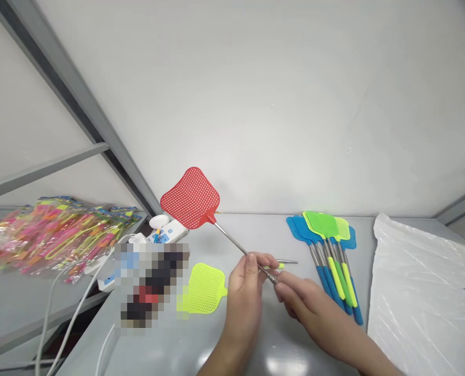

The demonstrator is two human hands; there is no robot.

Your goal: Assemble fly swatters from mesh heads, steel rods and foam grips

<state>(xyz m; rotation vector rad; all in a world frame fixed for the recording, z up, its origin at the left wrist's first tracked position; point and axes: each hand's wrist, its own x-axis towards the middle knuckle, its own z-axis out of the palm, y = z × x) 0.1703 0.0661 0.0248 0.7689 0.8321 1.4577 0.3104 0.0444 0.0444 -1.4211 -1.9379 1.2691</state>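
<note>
The left hand [242, 300] and right hand [313, 313] meet low at 6 o'clock over the smooth pale grey table [165, 347], a soft glare on its surface. The left fingers [264, 259] curl closed around the slim steel shaft of a red fly swatter [191, 198], and the right fingers [291, 286] pinch tight on its lower end. The swatter's flat, rounded-square plastic head, perforated in a fine mesh, tilts up at 11 o'clock, lifted clear of the table.

Just beyond the hands at 1 o'clock lies a thin metal rod [288, 261] with a yellow-green piece on it. At 10 o'clock, near the left hand, a lime-green mesh swatter head [204, 288] lies flat beside a pixelated, blurred patch [152, 284]. At 2 o'clock, a row of blue and green swatters [328, 261] lies side by side, with mesh heads overlapping and foam-sleeved handles fanning toward the person. Farther right at 3 o'clock, a crinkled, translucent white plastic bag [416, 297] covers the table's edge.

At 10 o'clock, a white power strip [167, 232] sits near smooth white cables [73, 313]. Beyond them at 9 o'clock, a glossy heap of bright swatters in clear plastic [56, 235] spreads across a grey surface [21, 308]. A grey metal frame [71, 99] crosses the white wall [279, 104].
</note>
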